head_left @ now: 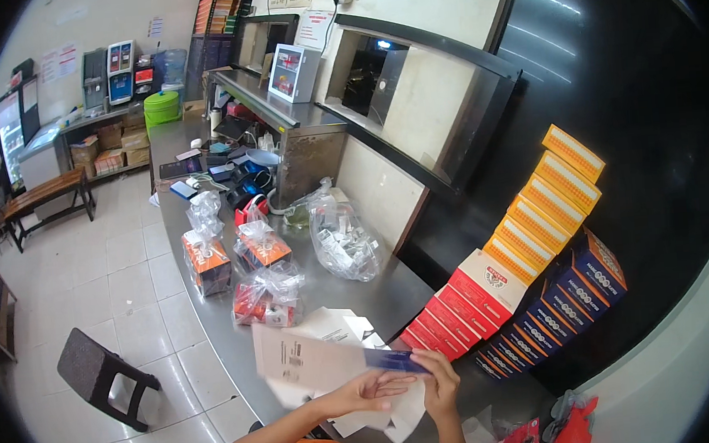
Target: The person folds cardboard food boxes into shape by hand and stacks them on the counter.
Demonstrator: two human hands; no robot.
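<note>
Steel counter [360, 292] edge: hands [405, 384] pinch a blue card [394, 360] over papers [307, 363].

Brushed metal counter [212, 316], dull sheen; matt paper sheets [299, 361]; crinkled clear plastic bags [344, 243] catching light; glossy cardboard boxes [477, 291] in red, yellow, blue; shiny floor tiles [125, 264].

- The slim box [395, 360] pinched in the right hand [441, 385] is dark blue.
- The paper sheet [303, 360] by the left hand [366, 394] is off-white with dark print.
- At 3 o'clock, a row of red boxes [453, 314] with white faces.
- At 2 o'clock, orange boxes [549, 202] striped white.
- Below them, navy boxes [557, 310] with orange tops.
- The counter [213, 332] is grey steel.
- At 11 o'clock, a green lidded container [161, 107].
</note>
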